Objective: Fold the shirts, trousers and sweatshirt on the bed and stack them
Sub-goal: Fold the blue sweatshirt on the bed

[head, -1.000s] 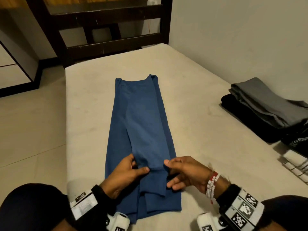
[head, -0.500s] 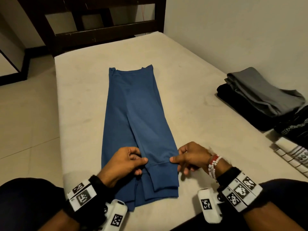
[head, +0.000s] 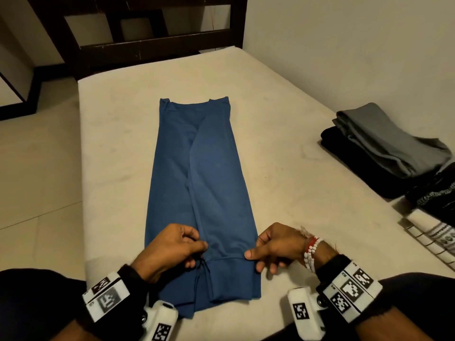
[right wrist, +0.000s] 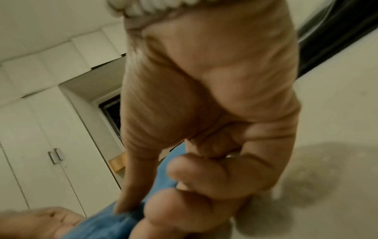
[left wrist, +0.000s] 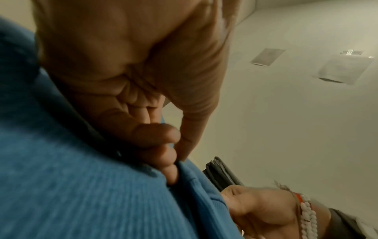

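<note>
Left hand (head: pixel 170 247): curled at the near left of the sweatshirt (head: pixel 197 183), thumb and fingers pinching the left edge of the folded-in sleeve at its ribbed cuff; in the left wrist view, fingertips (left wrist: pixel 163 155) tucked into the blue fold.
Right hand (head: pixel 278 244): curled at the near right of the sweatshirt, thumb on top and fingers under, pinching the right edge of the same cuff; in the right wrist view, thumb (right wrist: pixel 131 190) pressed down on blue cloth.
Bracelet (head: pixel 310 252): white and red beads, at the right wrist, just right of the sweatshirt's near end.
Sweatshirt: blue, laid flat in a long narrow strip down the middle of the bed (head: pixel 283 193), sides folded inward, hem end nearest, neck end farthest; one sleeve lying along the top, its cuff stretched between the two hands.
White cloth (head: pixel 435 237): patterned, right of the sweatshirt's near end, at the bed's right edge, partly out of frame.
Stack (head: pixel 384 148): well to the right of the sweatshirt, beside the wall; grey folded piece on top, black folded piece beneath, a dark patterned piece at its near end.
Bed frame (head: pixel 152 43): dark wood, beyond the sweatshirt's neck end, at the far end of the bed.
</note>
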